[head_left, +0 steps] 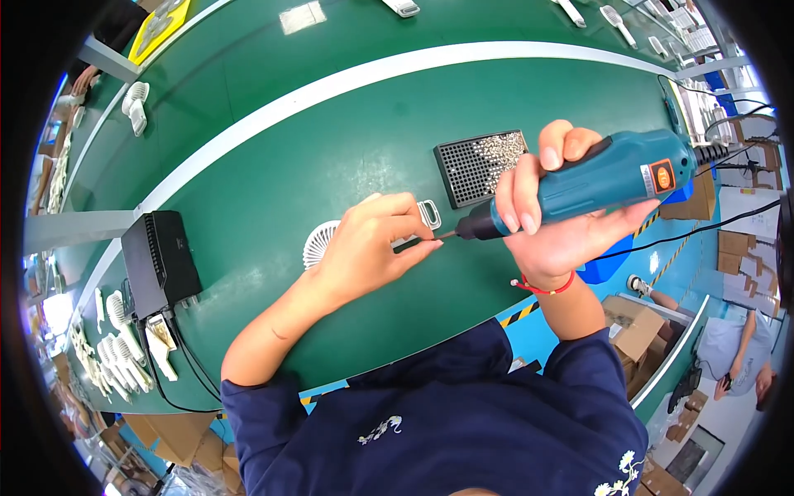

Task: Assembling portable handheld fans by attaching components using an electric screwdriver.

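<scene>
My right hand (pixel 538 207) is wrapped round a teal electric screwdriver (pixel 608 178), held nearly level with its black nose to the left. Its thin bit (pixel 447 236) reaches the fingertips of my left hand (pixel 376 236). There my left thumb and forefinger are pinched together; what sits between them is too small to make out. Under my left hand lies a white brush-like piece (pixel 320 244), its ribbed head showing on the left and a looped end (pixel 430 215) on the right. The middle of it is hidden. Just beyond is a black perforated tray (pixel 463 169) with many small metal screws.
A black box (pixel 161 256) with cables stands at the left, beside several white brushes (pixel 122 355). A white strip (pixel 331 87) crosses the green table. A blue bin (pixel 608 260) and cartons (pixel 633 331) are at the right. Another person (pixel 736 355) sits far right.
</scene>
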### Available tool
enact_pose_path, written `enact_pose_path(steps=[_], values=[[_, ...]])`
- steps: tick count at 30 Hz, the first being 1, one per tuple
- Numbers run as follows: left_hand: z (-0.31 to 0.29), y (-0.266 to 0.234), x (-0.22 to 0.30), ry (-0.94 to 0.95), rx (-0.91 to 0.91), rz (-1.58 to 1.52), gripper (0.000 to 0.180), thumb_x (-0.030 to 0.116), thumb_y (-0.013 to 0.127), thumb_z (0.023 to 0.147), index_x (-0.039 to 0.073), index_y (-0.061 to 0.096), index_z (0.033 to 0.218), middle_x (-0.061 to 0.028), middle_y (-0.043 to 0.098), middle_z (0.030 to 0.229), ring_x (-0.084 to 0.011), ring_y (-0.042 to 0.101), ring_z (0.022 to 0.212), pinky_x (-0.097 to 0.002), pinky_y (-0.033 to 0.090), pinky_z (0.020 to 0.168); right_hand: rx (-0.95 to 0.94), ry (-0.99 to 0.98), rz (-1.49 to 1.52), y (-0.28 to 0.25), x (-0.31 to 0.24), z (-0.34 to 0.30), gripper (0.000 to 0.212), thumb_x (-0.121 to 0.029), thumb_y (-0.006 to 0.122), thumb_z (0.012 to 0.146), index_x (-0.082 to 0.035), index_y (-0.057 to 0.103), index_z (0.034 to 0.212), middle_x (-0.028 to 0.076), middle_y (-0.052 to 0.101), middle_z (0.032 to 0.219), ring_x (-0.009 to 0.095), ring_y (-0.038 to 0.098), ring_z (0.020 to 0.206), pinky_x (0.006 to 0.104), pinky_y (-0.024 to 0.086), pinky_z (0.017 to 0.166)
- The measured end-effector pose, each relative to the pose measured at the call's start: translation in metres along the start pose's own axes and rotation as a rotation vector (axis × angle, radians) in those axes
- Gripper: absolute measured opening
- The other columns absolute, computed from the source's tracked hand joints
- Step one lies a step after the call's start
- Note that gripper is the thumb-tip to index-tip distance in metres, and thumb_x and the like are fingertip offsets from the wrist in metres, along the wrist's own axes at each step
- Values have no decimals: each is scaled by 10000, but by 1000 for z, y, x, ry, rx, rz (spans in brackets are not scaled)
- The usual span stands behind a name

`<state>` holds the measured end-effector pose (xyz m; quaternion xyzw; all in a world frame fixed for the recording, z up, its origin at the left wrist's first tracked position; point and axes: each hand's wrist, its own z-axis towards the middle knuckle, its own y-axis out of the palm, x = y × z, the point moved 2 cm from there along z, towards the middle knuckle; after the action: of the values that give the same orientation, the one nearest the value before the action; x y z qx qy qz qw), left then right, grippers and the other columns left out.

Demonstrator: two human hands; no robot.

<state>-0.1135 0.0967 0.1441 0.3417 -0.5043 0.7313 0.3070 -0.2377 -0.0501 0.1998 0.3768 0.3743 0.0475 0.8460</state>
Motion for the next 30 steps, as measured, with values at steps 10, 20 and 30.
enact_pose_path(steps=[10, 20, 30], values=[[-1, 8, -14, -113, 57, 7, 200, 75, 779, 728, 27, 698, 905, -86, 577, 815, -282, 606, 767, -371, 494, 688, -263, 75, -220, 8, 26, 2, 900, -873, 428, 756, -7, 487, 991, 131, 466, 951, 201, 527, 457, 318, 442, 425], [-3, 8, -21, -125, 54, 18, 230, 92, 793, 705, 35, 684, 899, -95, 579, 836, -283, 613, 776, -383, 500, 692, -82, 109, -399, 15, 50, -8, 1006, -906, 291, 753, 46, 516, 988, 157, 499, 940, 213, 562, 461, 305, 449, 438], [-6, 10, -22, -153, 18, 21, 220, 105, 791, 715, 12, 683, 882, -106, 582, 843, -300, 613, 806, -399, 503, 718, -47, 85, -414, 15, 54, -13, 996, -915, 306, 745, 32, 515, 971, 145, 504, 944, 217, 557, 467, 312, 449, 420]])
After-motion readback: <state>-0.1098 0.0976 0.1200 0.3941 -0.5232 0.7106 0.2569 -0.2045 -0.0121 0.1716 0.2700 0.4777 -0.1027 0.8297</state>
